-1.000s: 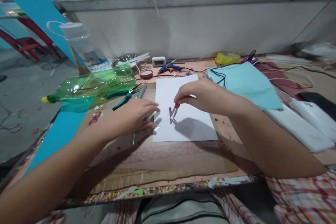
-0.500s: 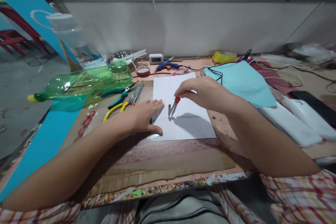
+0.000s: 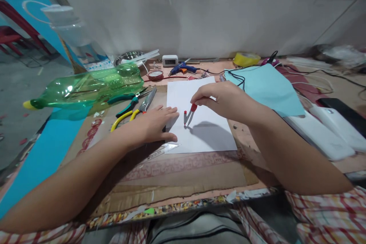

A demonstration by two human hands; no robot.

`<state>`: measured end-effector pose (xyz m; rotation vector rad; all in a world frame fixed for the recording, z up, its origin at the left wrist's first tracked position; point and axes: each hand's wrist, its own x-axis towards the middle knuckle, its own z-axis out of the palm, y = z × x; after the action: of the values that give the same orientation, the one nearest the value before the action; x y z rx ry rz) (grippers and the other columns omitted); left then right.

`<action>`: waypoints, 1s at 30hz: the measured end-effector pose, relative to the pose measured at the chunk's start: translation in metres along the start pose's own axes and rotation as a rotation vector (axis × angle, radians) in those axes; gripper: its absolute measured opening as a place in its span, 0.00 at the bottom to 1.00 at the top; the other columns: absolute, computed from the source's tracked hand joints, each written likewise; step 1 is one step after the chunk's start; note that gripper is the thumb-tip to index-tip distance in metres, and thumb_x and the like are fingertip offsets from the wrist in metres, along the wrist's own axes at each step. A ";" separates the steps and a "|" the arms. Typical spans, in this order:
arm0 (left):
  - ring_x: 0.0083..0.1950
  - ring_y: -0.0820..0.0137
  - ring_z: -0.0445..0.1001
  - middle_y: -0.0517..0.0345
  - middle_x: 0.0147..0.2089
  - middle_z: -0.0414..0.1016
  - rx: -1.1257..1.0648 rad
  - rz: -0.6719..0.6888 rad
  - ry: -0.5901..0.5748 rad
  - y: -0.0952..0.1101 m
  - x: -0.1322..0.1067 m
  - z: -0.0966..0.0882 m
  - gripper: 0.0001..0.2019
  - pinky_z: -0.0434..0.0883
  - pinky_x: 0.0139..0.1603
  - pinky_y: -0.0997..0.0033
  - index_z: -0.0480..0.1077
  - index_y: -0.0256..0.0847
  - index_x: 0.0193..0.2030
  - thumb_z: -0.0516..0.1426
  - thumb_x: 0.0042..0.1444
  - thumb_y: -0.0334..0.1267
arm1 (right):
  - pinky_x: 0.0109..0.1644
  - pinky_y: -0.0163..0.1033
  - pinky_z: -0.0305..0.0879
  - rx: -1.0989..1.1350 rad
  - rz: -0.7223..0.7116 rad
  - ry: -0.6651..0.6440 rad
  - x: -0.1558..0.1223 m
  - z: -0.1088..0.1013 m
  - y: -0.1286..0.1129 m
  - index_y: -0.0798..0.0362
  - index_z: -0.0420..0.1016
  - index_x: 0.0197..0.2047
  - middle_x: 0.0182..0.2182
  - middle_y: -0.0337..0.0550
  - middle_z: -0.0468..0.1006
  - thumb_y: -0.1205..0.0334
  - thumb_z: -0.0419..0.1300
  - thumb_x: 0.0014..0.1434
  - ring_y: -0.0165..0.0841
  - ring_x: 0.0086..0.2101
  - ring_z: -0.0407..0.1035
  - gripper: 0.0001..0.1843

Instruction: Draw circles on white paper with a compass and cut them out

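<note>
One spread left hand point(image 3: 156, 125) overlaps paper's point(image 3: 210, 142) left edge; right hand point(image 3: 213, 97) pinches compass point(image 3: 193, 108) amid whitespace.

- Lowered left hand point(image 3: 157, 124) flatter onto left edge of paper point(image 3: 211, 142)
- Uncovered yellow handles of scissors point(image 3: 148, 101), earlier hidden
- Shifted clear ruler point(image 3: 171, 146) toward near edge

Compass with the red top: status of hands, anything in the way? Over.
Right hand pinching compass; left hand spread over left edge of white paper. Compass legs pointing down. Possible snag: clear plastic strip at paper's lower-left corner.
</note>
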<state>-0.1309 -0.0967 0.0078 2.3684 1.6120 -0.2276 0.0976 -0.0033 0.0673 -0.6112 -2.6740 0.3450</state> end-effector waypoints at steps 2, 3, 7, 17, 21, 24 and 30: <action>0.77 0.48 0.51 0.43 0.78 0.52 0.000 -0.010 -0.008 0.000 0.000 0.000 0.45 0.52 0.76 0.49 0.55 0.37 0.74 0.61 0.57 0.62 | 0.41 0.35 0.65 -0.003 0.029 0.001 0.000 0.001 0.001 0.50 0.85 0.41 0.38 0.37 0.87 0.70 0.59 0.64 0.33 0.38 0.78 0.12; 0.77 0.48 0.51 0.43 0.78 0.52 0.002 -0.015 -0.012 0.000 0.000 0.000 0.46 0.53 0.75 0.49 0.55 0.37 0.74 0.61 0.57 0.62 | 0.41 0.35 0.65 -0.003 0.038 0.002 0.000 0.001 0.002 0.50 0.85 0.41 0.38 0.37 0.87 0.70 0.59 0.64 0.33 0.38 0.78 0.12; 0.77 0.47 0.52 0.45 0.78 0.52 0.016 -0.007 0.003 -0.002 0.000 0.001 0.45 0.54 0.75 0.49 0.56 0.37 0.74 0.60 0.58 0.63 | 0.41 0.35 0.65 -0.016 0.035 -0.001 -0.002 0.000 0.000 0.50 0.85 0.41 0.37 0.38 0.87 0.69 0.60 0.65 0.33 0.38 0.78 0.11; 0.75 0.42 0.54 0.49 0.78 0.53 -0.008 -0.004 0.055 -0.010 -0.002 0.011 0.45 0.57 0.73 0.45 0.56 0.42 0.75 0.59 0.57 0.66 | 0.41 0.37 0.64 -0.102 0.096 -0.063 -0.008 -0.006 -0.007 0.49 0.84 0.40 0.38 0.37 0.87 0.67 0.59 0.65 0.35 0.39 0.78 0.11; 0.75 0.43 0.54 0.49 0.78 0.53 -0.017 0.003 0.061 -0.011 -0.002 0.012 0.46 0.57 0.73 0.45 0.56 0.43 0.75 0.58 0.56 0.67 | 0.41 0.37 0.64 -0.124 0.016 -0.090 -0.013 -0.006 -0.011 0.50 0.83 0.41 0.38 0.38 0.87 0.68 0.58 0.65 0.35 0.40 0.78 0.11; 0.75 0.44 0.54 0.48 0.78 0.53 -0.006 0.004 0.061 -0.011 -0.002 0.012 0.46 0.56 0.73 0.46 0.56 0.42 0.75 0.58 0.57 0.67 | 0.41 0.36 0.63 -0.149 -0.036 -0.084 -0.017 -0.006 -0.014 0.51 0.82 0.41 0.38 0.39 0.86 0.68 0.59 0.66 0.34 0.39 0.77 0.09; 0.76 0.46 0.53 0.47 0.78 0.52 0.017 0.016 0.047 -0.009 -0.002 0.009 0.45 0.54 0.74 0.49 0.56 0.40 0.75 0.57 0.59 0.65 | 0.37 0.37 0.59 -0.205 -0.094 -0.065 -0.022 -0.002 -0.025 0.53 0.81 0.39 0.36 0.42 0.84 0.64 0.60 0.67 0.35 0.36 0.75 0.07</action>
<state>-0.1395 -0.0983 -0.0018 2.4157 1.6177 -0.1846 0.1075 -0.0343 0.0705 -0.5386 -2.8116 0.0656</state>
